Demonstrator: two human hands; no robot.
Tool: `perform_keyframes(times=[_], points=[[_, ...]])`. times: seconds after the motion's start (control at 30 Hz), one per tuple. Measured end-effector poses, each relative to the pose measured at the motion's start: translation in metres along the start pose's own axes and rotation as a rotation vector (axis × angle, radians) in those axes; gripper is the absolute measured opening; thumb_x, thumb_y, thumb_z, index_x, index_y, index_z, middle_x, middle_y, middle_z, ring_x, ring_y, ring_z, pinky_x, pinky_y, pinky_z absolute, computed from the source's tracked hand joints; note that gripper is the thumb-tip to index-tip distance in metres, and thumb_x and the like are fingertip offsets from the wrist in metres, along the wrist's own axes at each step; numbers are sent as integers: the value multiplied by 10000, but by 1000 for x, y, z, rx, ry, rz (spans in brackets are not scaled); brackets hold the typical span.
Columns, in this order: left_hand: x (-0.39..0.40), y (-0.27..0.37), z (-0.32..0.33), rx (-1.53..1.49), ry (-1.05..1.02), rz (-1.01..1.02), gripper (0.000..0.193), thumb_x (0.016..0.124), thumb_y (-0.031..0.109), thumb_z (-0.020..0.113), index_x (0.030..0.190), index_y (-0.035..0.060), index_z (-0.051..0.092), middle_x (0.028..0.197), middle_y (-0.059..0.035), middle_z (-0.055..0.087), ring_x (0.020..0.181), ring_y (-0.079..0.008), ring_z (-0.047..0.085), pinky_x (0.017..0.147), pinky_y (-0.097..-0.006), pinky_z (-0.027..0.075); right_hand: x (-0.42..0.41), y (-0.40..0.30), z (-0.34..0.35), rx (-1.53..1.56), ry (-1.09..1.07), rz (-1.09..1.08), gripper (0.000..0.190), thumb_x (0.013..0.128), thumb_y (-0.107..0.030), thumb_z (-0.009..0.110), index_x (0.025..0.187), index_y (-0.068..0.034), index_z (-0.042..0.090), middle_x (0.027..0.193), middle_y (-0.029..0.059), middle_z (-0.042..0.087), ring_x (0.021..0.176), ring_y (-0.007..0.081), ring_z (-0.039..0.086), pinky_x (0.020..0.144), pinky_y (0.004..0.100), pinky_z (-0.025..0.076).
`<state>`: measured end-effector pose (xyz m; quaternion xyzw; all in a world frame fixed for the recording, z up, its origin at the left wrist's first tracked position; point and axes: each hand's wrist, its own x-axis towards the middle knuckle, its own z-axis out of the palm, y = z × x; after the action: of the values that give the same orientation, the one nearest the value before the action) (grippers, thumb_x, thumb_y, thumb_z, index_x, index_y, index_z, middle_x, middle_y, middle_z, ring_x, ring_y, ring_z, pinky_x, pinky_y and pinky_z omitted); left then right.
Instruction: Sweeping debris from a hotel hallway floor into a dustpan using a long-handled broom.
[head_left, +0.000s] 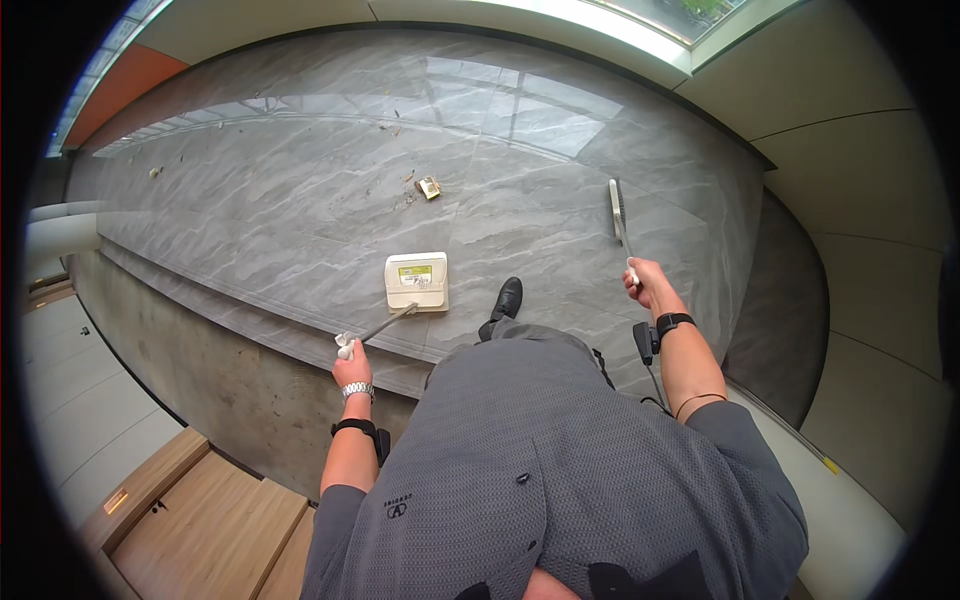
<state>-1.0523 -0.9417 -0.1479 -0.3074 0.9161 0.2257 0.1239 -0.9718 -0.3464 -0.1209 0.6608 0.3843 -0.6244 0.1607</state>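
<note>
My left hand (352, 364) grips the top of the long handle of a white dustpan (417, 301). The pan is at floor level, left of my black shoe (508, 297), and a printed label is on it. My right hand (645, 282) is closed around the handle of a broom (616, 206), whose white head with dark bristles is out to the right. Beyond the dustpan a small crumpled box (429, 187) lies on the grey marble-look floor (315, 202). Dark crumbs and bits of litter (409, 196) are scattered beside it.
More scraps (394, 130) lie farther off, and a pale piece (154, 172) is at the far left. A step edge (262, 300) runs along the left, with a wooden door (202, 517) below. Wall panels (832, 90) stand on the right. A window (675, 19) is ahead.
</note>
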Motion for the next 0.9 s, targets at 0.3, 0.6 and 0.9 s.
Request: perform_keyframes(times=[0.3,0.6,0.9], points=[[-10,20,-5,60,63,77,442,748,415,623,792,-23,662,732,-237,625,731,-380,619,666,-439,474,-30,32,140,-307,-193,26,144,888,-162,368,948,-56,445,660,36,504,469,119,487,352,244,359],[-13,21,-16,56,41,59,515,749,450,617,741,-64,641,701,-265,606,713,-405,609,653,-454,469,-57,12,179,-32,-442,45,152,897,-204,436,987,-91,391,641,10,460,433,45,382,340,176,281],[-7,26,-20,-14,-11,10,500,744,447,618,751,-53,640,714,-260,605,719,-410,603,654,-458,470,-88,14,130,-231,-298,-118,186,880,-210,462,1011,-79,451,641,29,477,453,79,408,378,215,321]])
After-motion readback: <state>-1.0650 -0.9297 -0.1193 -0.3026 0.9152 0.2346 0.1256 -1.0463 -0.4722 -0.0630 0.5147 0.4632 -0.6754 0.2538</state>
